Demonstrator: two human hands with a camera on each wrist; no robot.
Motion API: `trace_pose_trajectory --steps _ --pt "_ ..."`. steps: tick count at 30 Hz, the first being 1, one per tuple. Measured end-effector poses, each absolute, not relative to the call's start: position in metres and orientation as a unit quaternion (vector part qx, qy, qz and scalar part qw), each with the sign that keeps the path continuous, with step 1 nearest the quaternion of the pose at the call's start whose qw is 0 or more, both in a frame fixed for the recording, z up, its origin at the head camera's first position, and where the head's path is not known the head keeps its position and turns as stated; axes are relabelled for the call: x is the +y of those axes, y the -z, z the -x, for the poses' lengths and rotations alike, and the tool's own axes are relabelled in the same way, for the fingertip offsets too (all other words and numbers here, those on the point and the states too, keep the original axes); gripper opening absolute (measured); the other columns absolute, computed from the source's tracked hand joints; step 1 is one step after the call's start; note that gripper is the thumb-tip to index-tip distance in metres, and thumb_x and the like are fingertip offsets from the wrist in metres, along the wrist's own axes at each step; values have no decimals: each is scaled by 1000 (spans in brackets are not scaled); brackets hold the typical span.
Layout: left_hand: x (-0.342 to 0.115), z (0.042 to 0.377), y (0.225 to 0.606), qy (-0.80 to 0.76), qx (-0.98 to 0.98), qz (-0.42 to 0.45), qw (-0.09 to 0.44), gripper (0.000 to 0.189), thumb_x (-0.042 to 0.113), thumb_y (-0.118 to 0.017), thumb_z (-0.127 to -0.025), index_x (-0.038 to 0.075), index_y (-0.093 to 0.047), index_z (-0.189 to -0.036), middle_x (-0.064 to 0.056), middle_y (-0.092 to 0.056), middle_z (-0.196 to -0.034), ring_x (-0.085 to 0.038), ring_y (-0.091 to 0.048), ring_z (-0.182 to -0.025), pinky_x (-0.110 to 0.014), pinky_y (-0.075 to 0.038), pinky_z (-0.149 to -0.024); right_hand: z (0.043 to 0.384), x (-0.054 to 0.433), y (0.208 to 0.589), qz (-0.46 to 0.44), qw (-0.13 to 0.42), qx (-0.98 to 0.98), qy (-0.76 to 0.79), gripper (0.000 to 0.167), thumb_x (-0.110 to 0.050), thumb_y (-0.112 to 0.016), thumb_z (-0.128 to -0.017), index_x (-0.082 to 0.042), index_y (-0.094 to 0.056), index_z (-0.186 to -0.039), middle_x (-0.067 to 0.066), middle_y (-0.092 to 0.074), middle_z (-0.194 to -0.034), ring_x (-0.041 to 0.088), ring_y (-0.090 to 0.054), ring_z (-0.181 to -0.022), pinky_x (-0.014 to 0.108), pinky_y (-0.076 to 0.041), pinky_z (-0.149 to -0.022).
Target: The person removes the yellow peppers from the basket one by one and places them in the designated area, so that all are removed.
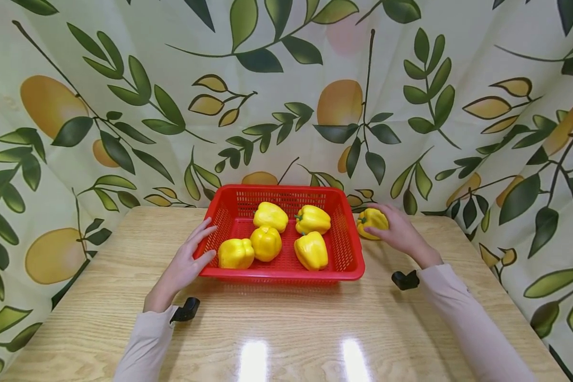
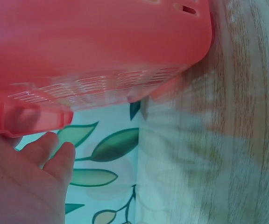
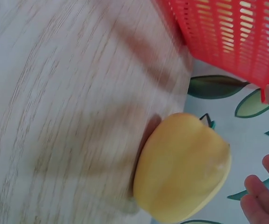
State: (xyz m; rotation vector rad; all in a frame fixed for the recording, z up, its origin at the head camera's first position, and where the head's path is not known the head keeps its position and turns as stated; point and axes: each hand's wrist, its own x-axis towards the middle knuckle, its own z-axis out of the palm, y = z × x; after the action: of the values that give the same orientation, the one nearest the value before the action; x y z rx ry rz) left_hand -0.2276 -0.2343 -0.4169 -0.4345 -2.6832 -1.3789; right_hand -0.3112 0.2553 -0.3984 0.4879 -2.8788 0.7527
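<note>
A red plastic basket [image 1: 286, 275] with slotted walls stands on the table and holds several yellow bell peppers [image 1: 266, 244]. At its left rim is my left hand [image 1: 183, 268], fingers spread and loosely extended; the left wrist view shows the fingers [image 2: 60, 163] beside the rim, though contact is hard to judge. One more yellow bell pepper [image 3: 183, 168] lies on the table just right of the basket. Over it reaches my right hand [image 1: 401, 231], thumb and fingers apart. In the right wrist view the fingers [image 3: 260, 200] stand clear of that pepper.
The light wooden table [image 1: 286, 329] ends at the back against a leaf-and-fruit patterned curtain [image 1: 286, 95], which also hangs along both sides. Black wrist mounts [image 1: 406, 280] sit on both forearms.
</note>
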Motion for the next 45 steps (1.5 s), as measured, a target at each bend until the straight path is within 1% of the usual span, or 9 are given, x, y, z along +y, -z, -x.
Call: trace_pose_trajectory --steps 2,5,8,12,18,24,33,41,45 --pt "-234 227 416 454 -879 140 45 55 6 -57 -95 0 -41 -147 -13 -18 -166 -43 -21 -149 -62 -37 -109 311 253 396 -161 58 -953 -250 61 -25 -73 -90 -5 -48 -143 24 -54 -132 39 -51 -111 54 -51 -90" --pt "-234 227 415 454 -880 135 42 55 7 -57 -95 1 -41 -148 -12 -17 -166 -43 -21 -149 -61 -39 -107 309 250 393 -163 54 -953 -251 60 -25 -72 -90 -6 -48 -142 23 -52 -136 42 -49 -121 63 -46 -98" --pt "-235 228 415 452 -881 132 41 56 7 -58 -95 2 -41 -148 -11 -17 -166 -43 -21 -149 -60 -40 -106 308 247 389 -168 51 -951 -253 60 -28 -72 -90 -6 -49 -142 24 -51 -137 43 -47 -124 66 -44 -100" --pt "-235 228 415 452 -881 135 44 55 7 -57 -95 1 -41 -148 -12 -18 -166 -43 -20 -150 -62 -37 -109 305 243 385 -174 51 -951 -252 59 -29 -72 -90 -6 -50 -141 24 -50 -139 44 -47 -125 65 -45 -100" --pt "-235 229 415 453 -880 139 49 54 5 -57 -95 0 -41 -147 -13 -19 -166 -43 -20 -150 -64 -34 -111 301 237 376 -179 50 -949 -255 58 -23 -72 -90 -5 -50 -140 23 -48 -142 44 -45 -130 67 -43 -102" --pt "-234 229 415 451 -881 136 48 55 5 -57 -95 0 -42 -147 -13 -19 -166 -44 -21 -149 -63 -35 -111 295 230 370 -183 40 -948 -259 56 -24 -71 -91 -6 -50 -141 22 -47 -143 44 -44 -130 66 -44 -101" --pt "-234 228 416 452 -881 133 43 55 6 -58 -95 1 -41 -148 -13 -19 -166 -44 -22 -149 -60 -39 -108 291 222 370 -191 42 -944 -264 58 -24 -72 -90 -6 -50 -141 19 -53 -138 42 -49 -127 63 -48 -99" --pt "-234 228 415 452 -881 133 41 56 7 -58 -95 1 -41 -148 -13 -19 -166 -44 -23 -149 -59 -40 -107 283 212 366 -198 35 -940 -275 60 -29 -72 -91 -6 -49 -142 19 -52 -142 41 -48 -130 64 -46 -101" --pt "-233 228 415 450 -883 130 41 56 7 -58 -95 1 -41 -148 -13 -19 -166 -44 -22 -149 -60 -40 -107 280 207 366 -208 35 -938 -274 61 -30 -73 -90 -6 -50 -141 18 -52 -142 40 -50 -128 62 -47 -102"
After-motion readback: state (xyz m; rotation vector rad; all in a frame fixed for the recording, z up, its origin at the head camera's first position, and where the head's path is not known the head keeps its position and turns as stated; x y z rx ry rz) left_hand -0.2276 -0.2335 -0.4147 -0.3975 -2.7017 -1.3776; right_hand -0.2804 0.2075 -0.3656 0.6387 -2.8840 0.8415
